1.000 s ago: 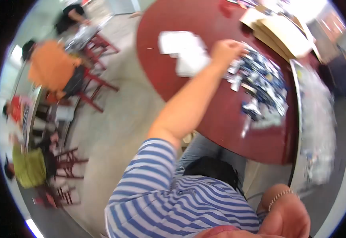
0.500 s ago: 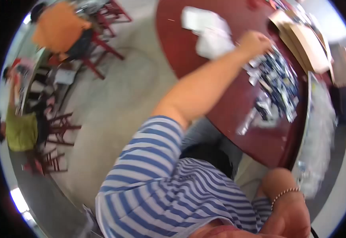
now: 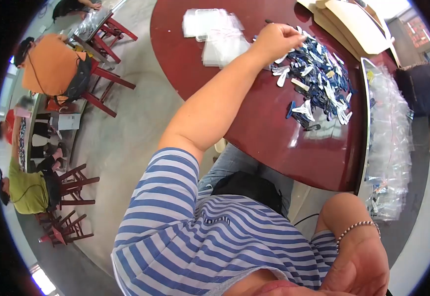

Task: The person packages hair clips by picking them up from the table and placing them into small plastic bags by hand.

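Observation:
My left hand (image 3: 275,43) reaches across the round dark-red table (image 3: 274,143) to the upper left edge of a heap of hair clips (image 3: 318,79). The clips are navy and white snap clips. My thumb and fingers are pinched together over the heap; what lies between the tips, if anything, is too small to make out. To the left of this hand are clear plastic bags (image 3: 224,47), stacked flat. Raised near my chin, my right hand (image 3: 358,264) shows its palm and wears a beaded bracelet (image 3: 355,227); its fingers are cut off by the frame.
Many clear plastic bags (image 3: 387,153) hang in a row along the table's right side. An open cardboard box (image 3: 358,27) stands at the back right. At the left, people in an orange shirt (image 3: 54,64) and a green shirt (image 3: 30,192) sit on red stools (image 3: 76,180).
The view has shifted and sharpened, with table and clips appearing farther left. My left hand stays pinched at the heap's edge. The right hand remains by my chin.

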A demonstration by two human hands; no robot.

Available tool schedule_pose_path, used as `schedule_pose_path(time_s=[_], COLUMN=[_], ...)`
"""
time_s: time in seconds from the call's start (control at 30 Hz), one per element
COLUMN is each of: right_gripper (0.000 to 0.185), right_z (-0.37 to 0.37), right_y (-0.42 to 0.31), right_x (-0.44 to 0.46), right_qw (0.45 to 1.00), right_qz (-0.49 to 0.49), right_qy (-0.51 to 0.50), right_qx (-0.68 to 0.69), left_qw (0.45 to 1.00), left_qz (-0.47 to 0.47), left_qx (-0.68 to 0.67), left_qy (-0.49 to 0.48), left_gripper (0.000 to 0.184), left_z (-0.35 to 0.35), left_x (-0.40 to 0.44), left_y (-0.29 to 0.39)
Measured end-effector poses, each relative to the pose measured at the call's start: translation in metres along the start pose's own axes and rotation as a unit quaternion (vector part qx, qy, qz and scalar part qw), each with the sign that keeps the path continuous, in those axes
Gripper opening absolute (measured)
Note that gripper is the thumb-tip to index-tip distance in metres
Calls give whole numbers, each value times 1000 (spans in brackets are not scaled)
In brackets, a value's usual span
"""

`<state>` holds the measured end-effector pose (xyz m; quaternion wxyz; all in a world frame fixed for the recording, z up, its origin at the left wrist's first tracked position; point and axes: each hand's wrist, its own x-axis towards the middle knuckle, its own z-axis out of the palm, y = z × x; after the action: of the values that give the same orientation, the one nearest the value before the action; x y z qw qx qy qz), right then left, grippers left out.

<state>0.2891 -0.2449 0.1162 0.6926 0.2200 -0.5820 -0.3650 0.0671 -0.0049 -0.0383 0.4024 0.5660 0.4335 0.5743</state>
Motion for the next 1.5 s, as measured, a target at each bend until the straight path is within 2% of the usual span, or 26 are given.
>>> schedule_pose_path(time_s=[0.13, 0.23, 0.3, 0.33, 0.37, 0.4, 0.43, 0.47, 0.5, 0.63, 0.7, 0.8, 0.83, 0.87, 0.93, 0.97, 1.0, 1.07, 1.1, 1.33, 1.4, 1.43, 1.5], right_gripper=[47, 27, 29, 36, 23, 13, 26, 27, 31, 26, 18, 12, 16, 16, 21, 29, 29, 31, 30, 24, 21, 21, 17], right_z=[8, 10, 8, 4, -1, 5, 13, 10, 7, -4, -10, -15, -13, -11, 0, 3, 6, 11, 11, -6, 2, 4, 8], right_y=[-3, 0, -1, -7, -15, -18, -13, -15, -20, -34, -31, -26, -26, -27, -24, -26, -29, -36, -39, -38, -38, -39, -41], right_x=[-2, -19, -34, -50, -53, -55, -97, -122, -139, -171, -181, -188, -191, -190, -182, -181, -180, -179, -180, -189, -184, -186, -192], right_qw=[997, 993, 989, 978, 884, 715, 708, 632, 591, 568, 522, 515, 540, 538, 557, 558, 558, 533, 510, 478, 535, 535, 621], right_qz=[48, 81, 96, 169, 322, 452, 530, 558, 533, 513, 531, 560, 558, 559, 609, 604, 604, 565, 585, 635, 604, 604, 563], right_qy=[44, 84, 108, -99, -322, -517, -466, -536, -600, -644, -667, -648, -628, -629, -566, -569, -569, -629, -630, -606, -589, -589, -543], right_qx=[39, 24, 14, -75, -106, -130, -9, 48, 73, 29, -4, -19, -52, -53, -2, 26, 25, -4, -6, -23, -51, -53, 51], left_qw=[1000, 999, 998, 999, 999, 998, 998, 998, 998, 998, 998, 997, 997, 997, 997, 997, 997, 997, 997, 998, 997, 997, 997], left_qz=[18, 5, 11, 12, 3, 10, 6, 1, 6, 2, 0, -4, -10, -11, 1, 0, -5, -10, -7, 0, -1, -2, -2], left_qx=[-14, 11, 13, 19, 5, -3, 0, 3, 16, -15, -10, -1, 8, 7, 19, 19, 19, 20, 10, 13, 19, 26, 30], left_qy=[-20, -53, -52, -44, -51, -55, -55, -56, -54, -64, -64, -71, -73, -74, -76, -77, -76, -74, -72, -68, -70, -70, -73], left_gripper=[24, 29, 28, 28, 28, 29, 29, 29, 28, 28, 28, 27, 27, 27, 27, 27, 27, 27, 27, 28, 28, 27, 28], left_z=[3, 1, 1, 1, 0, 1, 1, 2, 2, 1, 0, 0, -1, -1, -1, -1, -1, -1, -1, -1, -1, -2, -3], left_x=[-2, -2, -4, -5, -5, -4, -4, -5, -4, -6, -7, -6, -6, -7, -6, -5, -5, -5, -5, -6, -6, -5, -6], left_y=[-6, -3, 1, 2, 3, 0, 2, 3, 0, 4, 6, 8, 7, 6, 4, 4, 4, 5, 5, 4, 5, 6, 5])
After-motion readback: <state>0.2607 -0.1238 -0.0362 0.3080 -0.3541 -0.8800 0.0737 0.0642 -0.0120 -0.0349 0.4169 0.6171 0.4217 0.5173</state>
